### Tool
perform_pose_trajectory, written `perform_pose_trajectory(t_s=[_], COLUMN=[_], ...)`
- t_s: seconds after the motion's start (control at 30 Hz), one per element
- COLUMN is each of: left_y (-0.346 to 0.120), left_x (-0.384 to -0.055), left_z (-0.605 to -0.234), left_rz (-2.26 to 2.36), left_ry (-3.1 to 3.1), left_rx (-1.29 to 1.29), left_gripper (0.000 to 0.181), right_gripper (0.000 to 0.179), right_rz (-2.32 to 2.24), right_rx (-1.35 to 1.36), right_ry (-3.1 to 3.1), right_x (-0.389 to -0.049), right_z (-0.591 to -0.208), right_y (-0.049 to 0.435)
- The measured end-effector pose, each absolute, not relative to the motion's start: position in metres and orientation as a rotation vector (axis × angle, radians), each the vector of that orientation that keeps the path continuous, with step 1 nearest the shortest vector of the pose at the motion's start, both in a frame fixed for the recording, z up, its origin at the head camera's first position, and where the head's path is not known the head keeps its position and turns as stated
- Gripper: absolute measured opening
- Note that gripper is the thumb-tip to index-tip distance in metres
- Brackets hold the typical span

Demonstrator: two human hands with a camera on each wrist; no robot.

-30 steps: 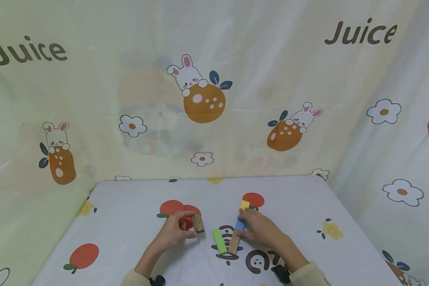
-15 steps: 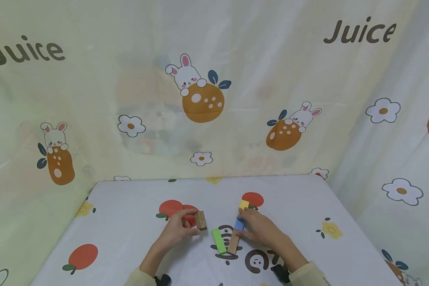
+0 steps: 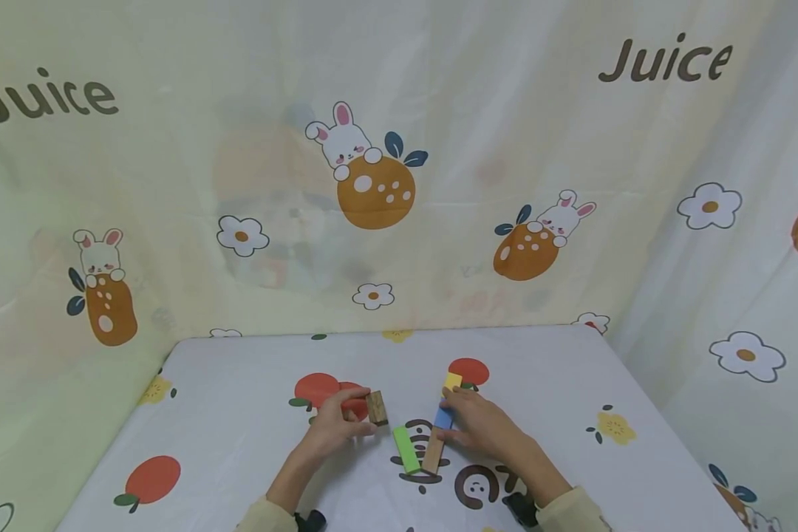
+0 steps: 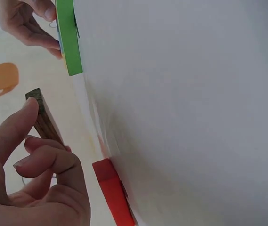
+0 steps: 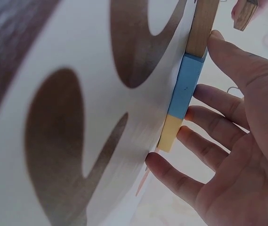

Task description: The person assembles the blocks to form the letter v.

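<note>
My left hand pinches a dark brown wooden block between thumb and a finger, held up left of the other blocks. In the left wrist view the same brown block is gripped by its ends. A tan wooden block, a blue block and a yellow block lie end to end in a slanting row. My right hand rests on this row, its fairly straight fingertips touching the blocks and partly covering the blue one. A green block lies beside the tan block, their near ends close together.
A red block lies near the left hand in the left wrist view. The white table cloth carries printed fruit and flowers. A patterned curtain stands behind the table.
My left hand has moved slightly right with the brown block, nearer the green block. My right hand and the row of blocks have stayed put.
</note>
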State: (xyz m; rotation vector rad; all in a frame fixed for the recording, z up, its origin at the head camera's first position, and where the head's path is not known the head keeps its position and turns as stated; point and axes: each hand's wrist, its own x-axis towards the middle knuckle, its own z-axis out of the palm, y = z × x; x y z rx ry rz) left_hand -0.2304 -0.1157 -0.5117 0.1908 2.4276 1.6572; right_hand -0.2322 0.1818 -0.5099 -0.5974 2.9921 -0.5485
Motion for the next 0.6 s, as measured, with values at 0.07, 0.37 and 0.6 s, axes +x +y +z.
perform_pose_trajectory(t_s=[0.07, 0.37, 0.6], left_y=[-0.114, -0.104, -0.094], left_x=[-0.230, -0.229, -0.230], left_z=[-0.512, -0.510, -0.512], left_rz=[1.654, 1.621, 1.572], left_ry=[2.435, 2.456, 2.497], left_rx=[0.194, 0.179, 0.125], left_gripper=[0.070, 0.069, 0.066], right_gripper=[0.061, 0.061, 0.061], right_rz=[-0.547, -0.554, -0.549], right_rx=[-0.601, -0.585, -0.589], right_ry=[2.991, 2.985, 2.988], right_x=[-0.232, -0.231, -0.232], right_z=[-0.510, -0.511, -0.511], right_y=[0.182, 0.183, 0.183])
